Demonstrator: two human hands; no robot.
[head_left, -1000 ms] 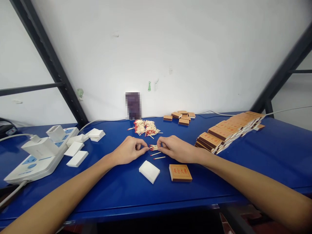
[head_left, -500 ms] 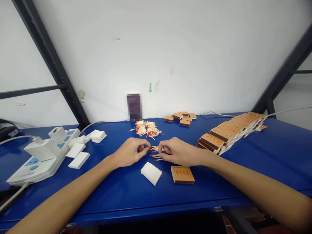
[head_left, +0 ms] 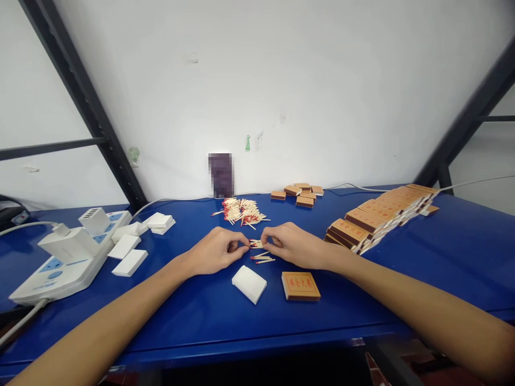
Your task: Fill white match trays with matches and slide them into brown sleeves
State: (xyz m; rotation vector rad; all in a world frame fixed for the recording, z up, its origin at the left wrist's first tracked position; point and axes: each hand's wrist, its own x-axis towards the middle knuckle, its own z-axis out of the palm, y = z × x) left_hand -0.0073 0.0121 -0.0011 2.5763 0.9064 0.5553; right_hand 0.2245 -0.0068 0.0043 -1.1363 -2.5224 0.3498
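A small bunch of red-headed matches (head_left: 256,244) lies between my two hands, just above or on the blue table. My left hand (head_left: 217,250) pinches it at the head end with thumb and forefinger. From the other side, my right hand (head_left: 293,246) closes thumb and forefinger on the plain ends. Below the bunch, a few loose matches (head_left: 263,259) rest on the tabletop. Nearer to me are a white matchbox tray (head_left: 249,284), seemingly bottom up, and an orange matchbox sleeve (head_left: 301,286) with red characters. Farther back lies a heap of matches (head_left: 244,213).
White box trays (head_left: 129,262) lie at the left beside a white power strip (head_left: 76,268) with plugged-in chargers. Stacked matchboxes (head_left: 374,214) fan out at the right. More matchboxes (head_left: 306,201) sit near the wall, and a blurred dark rectangle (head_left: 221,176) leans there.
The matches between my hands now form a tighter bunch. Those below show more clearly apart from it, slightly farther right. Both hands keep nearly the same place.
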